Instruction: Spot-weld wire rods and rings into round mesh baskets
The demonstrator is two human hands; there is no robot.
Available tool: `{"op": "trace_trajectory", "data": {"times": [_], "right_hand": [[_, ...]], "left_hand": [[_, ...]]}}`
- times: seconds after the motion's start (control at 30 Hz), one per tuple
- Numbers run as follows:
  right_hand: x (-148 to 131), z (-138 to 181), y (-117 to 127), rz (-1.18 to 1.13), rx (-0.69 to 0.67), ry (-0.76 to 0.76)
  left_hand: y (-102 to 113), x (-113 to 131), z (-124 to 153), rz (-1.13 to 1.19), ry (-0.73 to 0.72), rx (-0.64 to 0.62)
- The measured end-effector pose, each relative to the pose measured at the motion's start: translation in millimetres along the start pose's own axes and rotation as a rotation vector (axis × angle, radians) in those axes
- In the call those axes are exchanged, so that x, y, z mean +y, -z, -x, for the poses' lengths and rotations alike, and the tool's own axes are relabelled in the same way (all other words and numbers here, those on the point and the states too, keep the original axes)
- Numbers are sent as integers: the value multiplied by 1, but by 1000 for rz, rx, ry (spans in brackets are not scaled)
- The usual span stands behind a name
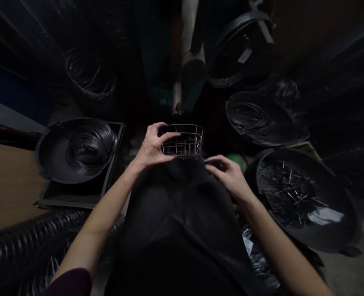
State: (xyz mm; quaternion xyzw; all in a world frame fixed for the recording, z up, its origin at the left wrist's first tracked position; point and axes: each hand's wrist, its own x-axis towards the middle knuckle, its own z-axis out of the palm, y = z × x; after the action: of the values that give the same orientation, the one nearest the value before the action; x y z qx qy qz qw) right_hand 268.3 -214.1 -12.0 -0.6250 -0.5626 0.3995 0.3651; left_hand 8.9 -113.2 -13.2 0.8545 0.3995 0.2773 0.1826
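Observation:
A small round wire basket (185, 140) of thin metal rods rests on my lap at knee height. My left hand (153, 146) grips its left side, thumb under the rim and fingers curled over the wires. My right hand (226, 172) hovers just right of the basket, fingers pinched together near its lower right edge; what they hold is too small to make out. My dark trousers (176, 213) fill the lower middle of the view.
A dark pan with a wire coil (77, 148) sits on a tray at the left, beside a wooden board (9, 185). At the right, a pan of short cut wire pieces (296, 193) and more coil pans (259, 117) stand. Coils lie at lower left (21, 242).

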Motion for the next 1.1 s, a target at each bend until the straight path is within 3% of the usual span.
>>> {"op": "trace_trajectory", "data": {"times": [0.1,0.2,0.37,0.53,0.9,1.1], "right_hand": [[-29,-35,-9,76,-179,70],[-36,-51,-20,360,-112,288],[-37,-43,-28,877,-95,630],[-44,-54,-25,1001,-64,813],[-62,-83,-13,1130,-7,856],[-71,-95,-14,1170,-56,775]], "left_hand": [[-1,1,-3,-39,-68,-33],[1,-1,-1,-42,-80,-19],[8,-8,10,13,-4,11],[7,-13,6,78,35,41],[6,-22,-27,135,55,96],[11,-29,-36,180,74,104]]}}
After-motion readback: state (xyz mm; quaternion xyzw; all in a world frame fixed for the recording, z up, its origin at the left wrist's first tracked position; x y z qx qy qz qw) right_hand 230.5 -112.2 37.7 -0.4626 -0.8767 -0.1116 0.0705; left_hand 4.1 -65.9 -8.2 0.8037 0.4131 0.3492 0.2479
